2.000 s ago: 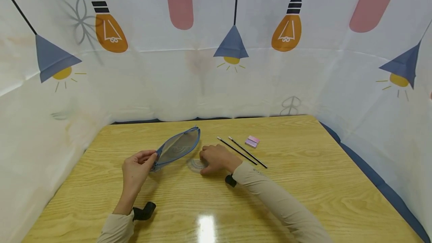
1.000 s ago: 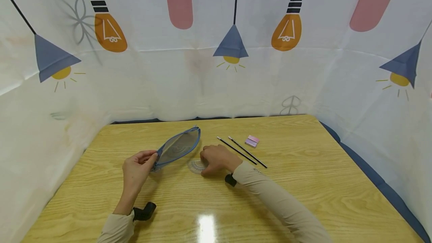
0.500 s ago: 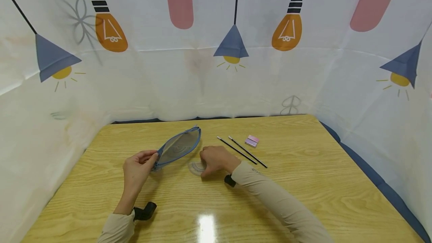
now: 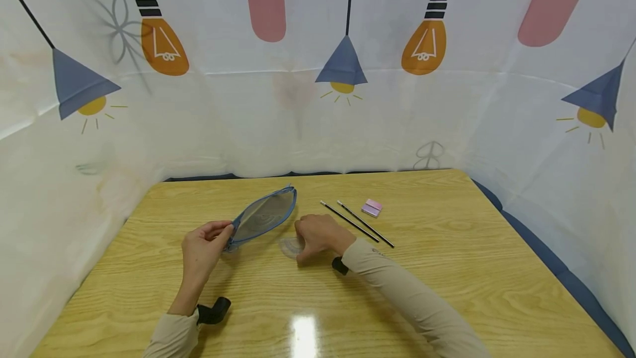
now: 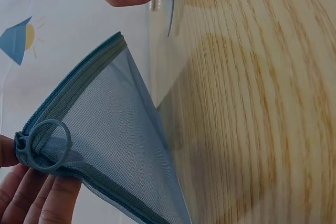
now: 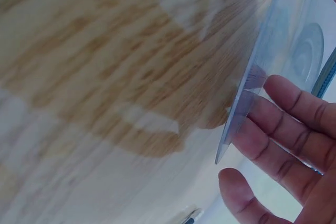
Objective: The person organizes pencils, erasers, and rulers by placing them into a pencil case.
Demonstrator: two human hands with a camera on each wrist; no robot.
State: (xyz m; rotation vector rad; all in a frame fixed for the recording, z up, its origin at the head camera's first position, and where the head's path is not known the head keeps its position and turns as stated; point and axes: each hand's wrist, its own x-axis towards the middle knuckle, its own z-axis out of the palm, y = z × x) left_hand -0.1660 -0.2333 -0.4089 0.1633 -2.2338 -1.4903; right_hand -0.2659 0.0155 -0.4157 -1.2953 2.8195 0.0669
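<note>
My left hand (image 4: 201,250) pinches the corner of a blue-edged mesh zipper pouch (image 4: 263,217), which is held tilted above the table. A zipper-pull ring (image 5: 50,145) hangs beside the fingertips in the left wrist view. Faint curved lines show through the mesh; what makes them is unclear. To its right, my right hand (image 4: 320,236) grips a clear plastic protractor (image 4: 289,246), partly hidden under the hand. The right wrist view has the protractor (image 6: 247,85) nearly edge-on, fingers against one face and the thumb near its upper end.
Two thin black pencils (image 4: 365,224) with pale ends lie side by side beyond the right hand. A small pink and lilac block (image 4: 371,208), perhaps an eraser, lies beside them. A wood-grain table (image 4: 447,269) carries everything, and a printed curtain (image 4: 238,126) hangs behind it.
The right thumb and the protractor have shifted very slightly toward the person. The left hand and the mesh pouch stay where they were.
</note>
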